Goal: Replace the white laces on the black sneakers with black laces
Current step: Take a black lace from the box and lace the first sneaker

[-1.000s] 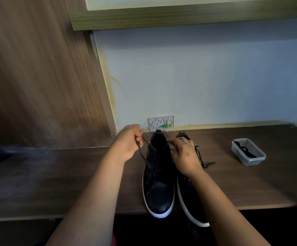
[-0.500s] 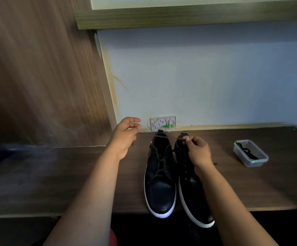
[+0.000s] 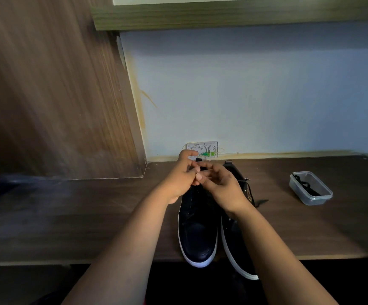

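Note:
Two black sneakers with white soles stand side by side on the wooden desk, toes toward me: the left sneaker (image 3: pixel 197 230) and the right sneaker (image 3: pixel 236 243). Both my hands meet above the left sneaker's collar. My left hand (image 3: pixel 179 179) pinches a black lace end near its fingertips, and my right hand (image 3: pixel 222 188) has its fingers curled by the same lace. The lace itself is mostly hidden by my fingers. A loose black lace end (image 3: pixel 261 202) trails from the right sneaker onto the desk.
A clear plastic container (image 3: pixel 310 188) holding a dark lace sits on the desk (image 3: pixel 90 216) at the right. A white wall socket plate (image 3: pixel 203 148) lies behind the shoes. A wooden panel rises at the left, a shelf overhead.
My hands, held apart half a second ago with the lace stretched, have come together above the left sneaker's collar. The view has shifted slightly.

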`<state>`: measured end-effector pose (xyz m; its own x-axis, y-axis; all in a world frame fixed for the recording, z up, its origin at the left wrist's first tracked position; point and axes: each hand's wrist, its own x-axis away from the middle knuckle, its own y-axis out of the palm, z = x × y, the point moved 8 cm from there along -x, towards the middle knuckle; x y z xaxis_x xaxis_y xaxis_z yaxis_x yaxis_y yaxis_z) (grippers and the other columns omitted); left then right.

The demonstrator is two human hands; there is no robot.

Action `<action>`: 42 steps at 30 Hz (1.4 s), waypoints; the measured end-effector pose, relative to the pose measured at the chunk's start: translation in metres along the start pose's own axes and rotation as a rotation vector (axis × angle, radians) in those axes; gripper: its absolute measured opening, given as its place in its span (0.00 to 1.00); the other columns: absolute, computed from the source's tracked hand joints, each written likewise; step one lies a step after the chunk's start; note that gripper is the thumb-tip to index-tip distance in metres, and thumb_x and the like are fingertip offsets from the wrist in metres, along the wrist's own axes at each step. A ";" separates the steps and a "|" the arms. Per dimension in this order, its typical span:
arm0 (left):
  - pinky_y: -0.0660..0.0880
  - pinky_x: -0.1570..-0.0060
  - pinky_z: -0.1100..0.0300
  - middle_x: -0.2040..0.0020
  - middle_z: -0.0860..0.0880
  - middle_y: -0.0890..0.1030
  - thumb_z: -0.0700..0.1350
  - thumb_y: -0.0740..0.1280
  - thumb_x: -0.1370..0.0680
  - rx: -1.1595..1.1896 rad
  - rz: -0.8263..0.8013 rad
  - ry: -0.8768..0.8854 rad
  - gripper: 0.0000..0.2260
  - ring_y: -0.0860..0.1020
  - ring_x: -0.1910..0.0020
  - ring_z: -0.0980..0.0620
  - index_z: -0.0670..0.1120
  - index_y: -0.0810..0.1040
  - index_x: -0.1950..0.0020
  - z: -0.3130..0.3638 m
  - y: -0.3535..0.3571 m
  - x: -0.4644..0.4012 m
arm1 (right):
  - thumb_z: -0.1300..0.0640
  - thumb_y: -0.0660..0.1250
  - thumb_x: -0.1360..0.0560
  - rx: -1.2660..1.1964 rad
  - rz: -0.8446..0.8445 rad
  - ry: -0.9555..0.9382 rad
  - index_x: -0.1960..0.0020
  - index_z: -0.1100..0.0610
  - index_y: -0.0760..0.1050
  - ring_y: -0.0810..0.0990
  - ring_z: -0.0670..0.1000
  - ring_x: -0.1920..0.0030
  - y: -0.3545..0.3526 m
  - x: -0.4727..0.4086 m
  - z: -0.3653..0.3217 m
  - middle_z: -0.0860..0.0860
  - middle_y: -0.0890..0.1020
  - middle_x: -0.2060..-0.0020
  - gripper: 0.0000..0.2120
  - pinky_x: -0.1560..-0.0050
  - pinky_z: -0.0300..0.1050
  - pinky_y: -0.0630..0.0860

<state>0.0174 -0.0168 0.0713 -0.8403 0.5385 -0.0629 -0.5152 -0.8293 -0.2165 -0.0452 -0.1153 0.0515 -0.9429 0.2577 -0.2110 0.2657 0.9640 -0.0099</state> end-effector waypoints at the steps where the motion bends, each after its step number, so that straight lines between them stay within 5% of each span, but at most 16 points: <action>1: 0.73 0.68 0.68 0.51 0.47 0.71 0.31 0.58 0.20 -0.004 0.005 0.004 0.18 0.72 0.66 0.55 0.45 0.64 0.33 0.000 0.002 0.000 | 0.62 0.70 0.25 -0.016 0.007 -0.001 0.42 0.58 0.78 0.84 0.50 0.54 0.001 0.001 -0.001 0.56 0.85 0.57 0.12 0.50 0.43 0.79; 7: 0.78 0.60 0.67 0.54 0.46 0.78 0.33 0.64 0.21 -0.028 0.046 0.016 0.07 0.82 0.63 0.58 0.41 0.74 0.45 -0.007 -0.018 -0.006 | 0.63 0.72 0.27 0.158 0.209 0.024 0.57 0.51 0.81 0.81 0.45 0.60 -0.038 -0.004 0.005 0.50 0.84 0.61 0.08 0.50 0.45 0.79; 10: 0.79 0.55 0.62 0.56 0.46 0.79 0.33 0.65 0.22 -0.082 0.033 0.010 0.07 0.83 0.57 0.53 0.45 0.74 0.49 -0.012 -0.014 -0.007 | 0.61 0.71 0.26 0.257 0.128 -0.006 0.54 0.49 0.81 0.81 0.44 0.58 -0.035 -0.007 0.004 0.49 0.85 0.58 0.07 0.50 0.41 0.78; 14: 0.75 0.59 0.61 0.61 0.50 0.82 0.36 0.73 0.27 -0.084 0.109 0.002 0.12 0.80 0.61 0.56 0.50 0.73 0.53 -0.013 -0.010 -0.007 | 0.55 0.72 0.26 0.327 0.040 -0.064 0.48 0.48 0.80 0.83 0.44 0.53 -0.015 -0.004 0.001 0.47 0.85 0.56 0.07 0.48 0.39 0.77; 19: 0.74 0.69 0.68 0.64 0.48 0.81 0.38 0.76 0.30 0.077 0.146 -0.121 0.11 0.80 0.64 0.56 0.43 0.78 0.52 -0.022 -0.013 -0.004 | 0.54 0.73 0.28 0.384 0.101 -0.098 0.50 0.48 0.81 0.81 0.37 0.54 -0.013 -0.001 0.003 0.40 0.83 0.57 0.07 0.52 0.31 0.74; 26: 0.80 0.62 0.66 0.55 0.42 0.82 0.36 0.74 0.27 0.133 0.036 -0.300 0.20 0.82 0.60 0.53 0.37 0.74 0.37 -0.043 -0.007 -0.001 | 0.64 0.74 0.29 0.405 0.071 -0.172 0.48 0.54 0.82 0.81 0.34 0.56 -0.007 0.002 -0.002 0.40 0.82 0.58 0.11 0.53 0.26 0.73; 31: 0.81 0.64 0.62 0.59 0.39 0.84 0.49 0.71 0.24 0.283 0.015 -0.421 0.17 0.84 0.64 0.49 0.37 0.76 0.45 -0.048 -0.008 0.000 | 0.64 0.73 0.28 0.469 0.106 -0.184 0.46 0.57 0.83 0.81 0.35 0.56 -0.015 0.003 0.000 0.47 0.85 0.56 0.12 0.51 0.25 0.72; 33: 0.83 0.60 0.55 0.57 0.38 0.83 0.52 0.71 0.25 0.095 0.148 -0.391 0.15 0.83 0.63 0.47 0.39 0.77 0.51 -0.058 -0.022 -0.006 | 0.61 0.73 0.28 0.534 0.167 -0.173 0.49 0.57 0.84 0.80 0.35 0.57 -0.016 0.005 0.002 0.48 0.85 0.56 0.08 0.53 0.24 0.72; 35: 0.82 0.59 0.51 0.61 0.39 0.83 0.55 0.74 0.28 -0.361 0.247 -0.300 0.16 0.82 0.65 0.46 0.43 0.76 0.63 -0.060 -0.033 -0.011 | 0.60 0.73 0.27 0.616 0.201 -0.162 0.51 0.56 0.84 0.80 0.39 0.58 -0.016 0.005 0.006 0.48 0.84 0.57 0.06 0.53 0.28 0.73; 37: 0.72 0.72 0.59 0.68 0.43 0.80 0.60 0.74 0.31 -0.702 0.238 -0.267 0.21 0.77 0.71 0.48 0.45 0.74 0.68 -0.055 -0.028 -0.010 | 0.59 0.72 0.27 0.744 0.249 -0.201 0.52 0.56 0.84 0.80 0.46 0.58 -0.016 0.005 0.008 0.50 0.83 0.59 0.05 0.54 0.36 0.75; 39: 0.61 0.77 0.59 0.68 0.42 0.78 0.61 0.73 0.31 -0.800 0.203 -0.275 0.22 0.75 0.72 0.51 0.41 0.78 0.64 -0.053 -0.020 -0.008 | 0.58 0.72 0.28 0.827 0.292 -0.207 0.54 0.55 0.84 0.79 0.49 0.58 -0.017 0.006 0.011 0.49 0.81 0.61 0.04 0.56 0.42 0.75; 42: 0.77 0.71 0.55 0.71 0.42 0.77 0.50 0.72 0.28 -0.632 0.164 -0.304 0.15 0.81 0.69 0.45 0.39 0.78 0.66 -0.063 -0.015 -0.012 | 0.55 0.71 0.27 0.938 0.290 -0.193 0.54 0.53 0.83 0.75 0.52 0.55 -0.011 0.008 0.015 0.49 0.80 0.61 0.03 0.55 0.43 0.71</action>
<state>0.0456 -0.0012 0.0144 -0.9558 0.2724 0.1107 -0.2589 -0.6013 -0.7559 -0.0524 -0.1250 0.0352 -0.7895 0.3796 -0.4822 0.6102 0.4025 -0.6823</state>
